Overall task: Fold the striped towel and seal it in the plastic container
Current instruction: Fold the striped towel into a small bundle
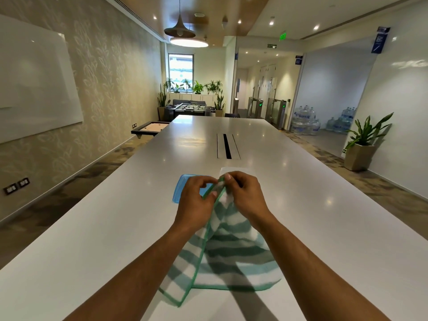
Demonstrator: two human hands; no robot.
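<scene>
Folding is underway: the left hand (pixel 196 200) and right hand (pixel 245 193) each pinch the top edge of the green-and-white striped towel (pixel 227 253), which drapes onto the near white surface (pixel 104 239). Next, matching corners; the blue plastic lid (pixel 183 188) waits just beyond.

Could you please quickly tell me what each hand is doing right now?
Left hand: closed, fingers pinching the top edge of the green-and-white striped cloth towel.
Right hand: closed, pinching the same towel edge.
</scene>
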